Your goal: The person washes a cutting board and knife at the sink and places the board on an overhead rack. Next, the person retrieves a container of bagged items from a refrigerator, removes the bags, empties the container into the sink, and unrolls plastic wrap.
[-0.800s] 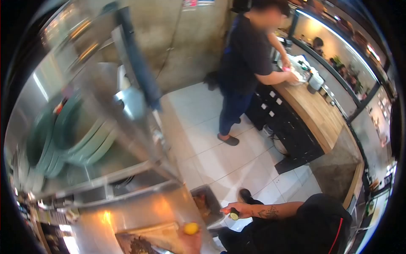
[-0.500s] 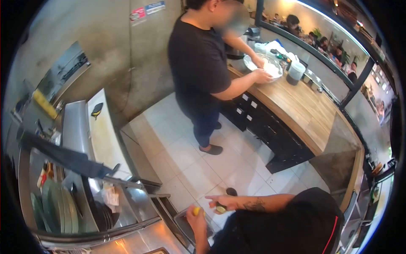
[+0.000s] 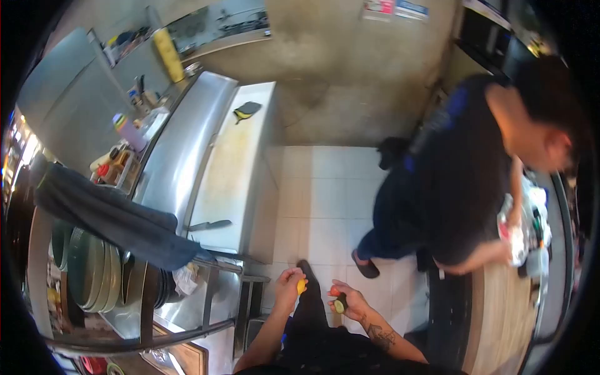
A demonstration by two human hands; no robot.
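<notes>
A small yellow piece [image 3: 301, 287] is pinched at the fingertips of the left hand [image 3: 287, 289], which is raised above the floor [image 3: 325, 234] in front of the body. In the right hand [image 3: 356, 304], just across a gap from it, a green cut piece [image 3: 340, 305] is held with its pale face exposed, and a red piece [image 3: 334, 291] is gripped beside it; whether these two are touching cannot be told. The forearms are brought toward each other, with the hands kept apart. To the left, a knife [image 3: 215, 225] is laid near the close end of a white surface [image 3: 234, 169], and a black-and-yellow object [image 3: 247, 111] is set toward its far end. A dark cloth [image 3: 112, 215] is draped over a metal rail, below which green plates [image 3: 94, 272] are stacked on edge. At the right, a wooden surface [image 3: 500, 319] is faced by a co-worker [image 3: 453, 169] in dark clothes.
</notes>
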